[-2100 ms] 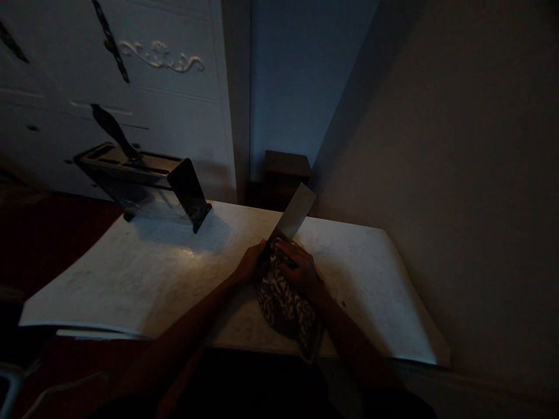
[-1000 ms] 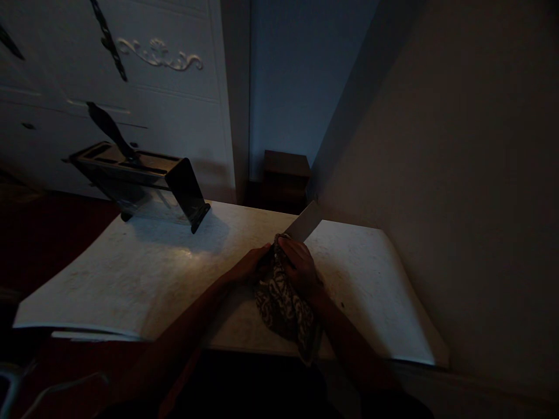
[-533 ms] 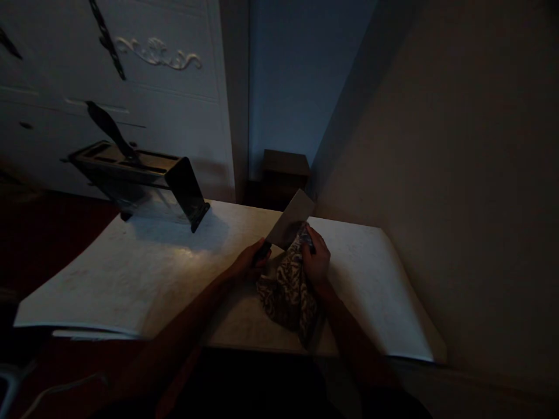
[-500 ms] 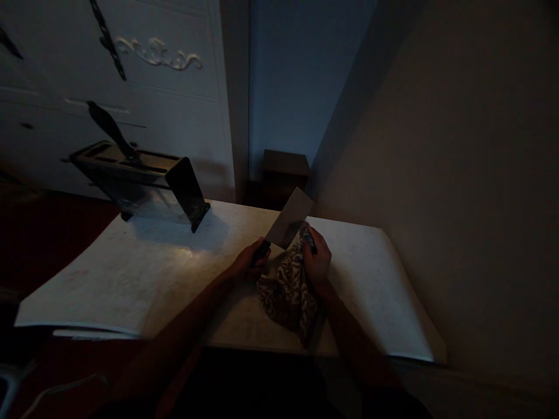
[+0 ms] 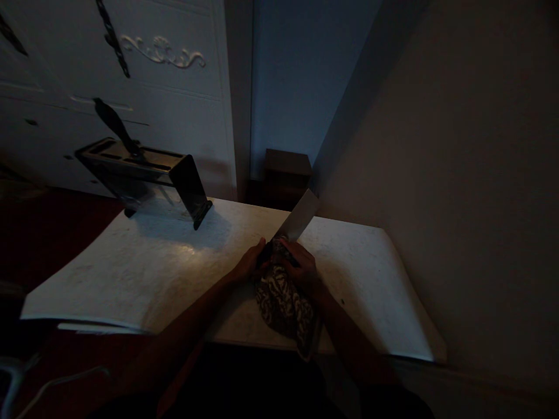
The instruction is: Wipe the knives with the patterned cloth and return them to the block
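My left hand [image 5: 252, 262] is closed round the dark handle of a cleaver [image 5: 300, 216], whose broad blade points up and away to the right. A dark cloth with a pale swirling pattern [image 5: 283, 297] hangs from my right hand [image 5: 302, 265]. That hand pinches a fold of the cloth against the blade near the handle, so the lower part of the blade is covered. Both hands are close together above the near middle of the table.
A knife block [image 5: 174, 166] with clear sides stands on the white table [image 5: 105, 267] at the back left, one dark-handled knife [image 5: 114, 125] in it. Behind are a white cabinet [image 5: 183, 110] and a brown box [image 5: 288, 163]. A wall [image 5: 458, 174] rises on the right.
My right hand has moved left and down with the cloth, from partway up the blade's edge to near the handle. The cleaver has shifted slightly right.
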